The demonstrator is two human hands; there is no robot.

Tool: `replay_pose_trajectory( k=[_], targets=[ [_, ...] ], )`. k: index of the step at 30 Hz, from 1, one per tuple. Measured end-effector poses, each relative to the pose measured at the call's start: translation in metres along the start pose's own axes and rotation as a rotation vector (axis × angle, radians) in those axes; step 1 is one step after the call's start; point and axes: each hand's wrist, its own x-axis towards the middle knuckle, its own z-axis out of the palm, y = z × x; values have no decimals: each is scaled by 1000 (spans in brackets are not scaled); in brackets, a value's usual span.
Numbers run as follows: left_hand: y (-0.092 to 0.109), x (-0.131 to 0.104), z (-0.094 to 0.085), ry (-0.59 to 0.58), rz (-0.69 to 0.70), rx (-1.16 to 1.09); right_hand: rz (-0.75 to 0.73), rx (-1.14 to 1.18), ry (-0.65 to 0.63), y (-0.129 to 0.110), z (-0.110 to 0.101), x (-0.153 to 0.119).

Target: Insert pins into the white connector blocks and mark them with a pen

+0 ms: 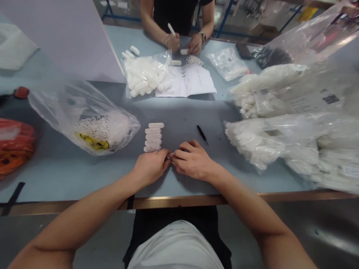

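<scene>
My left hand (151,166) and my right hand (193,160) meet near the front edge of the table (84,175), fingertips pressed together on a small part (169,155). Both hands are pinched shut on it from either side. Only a sliver of it shows between my fingers, pale and a little shiny; I cannot tell its shape. Just beyond my left hand lies a neat stack of five small white strips (153,137), each a flat, rounded bar with fine dark marks along it, laid one below the other. A thin black tool (202,134) lies on the table just past my right hand, apart from it. To the left sits a clear bag (84,116) with white bits and something yellow inside. To the right are heaps of bags of white parts (280,127). Across the table, another person's hands (183,44) work over a sheet of paper (189,80), with one more bag of white pieces (146,76) beside it.
</scene>
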Motion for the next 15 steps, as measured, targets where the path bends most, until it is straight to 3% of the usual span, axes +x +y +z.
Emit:
replay_pose_trajectory(
  k=[4,7,10,15],
  targets=[
    [1,0,-2,12,36,-1,224,120,174,15,-6,-9],
    [0,0,-2,15,36,7,524,57,254,35,-12,-19],
    [0,2,-2,-16,12,8,732,-72,111,52,-11,-28],
    [1,3,-2,-36,-9,-3,790,40,-32,62,-2,-32]
  ],
)
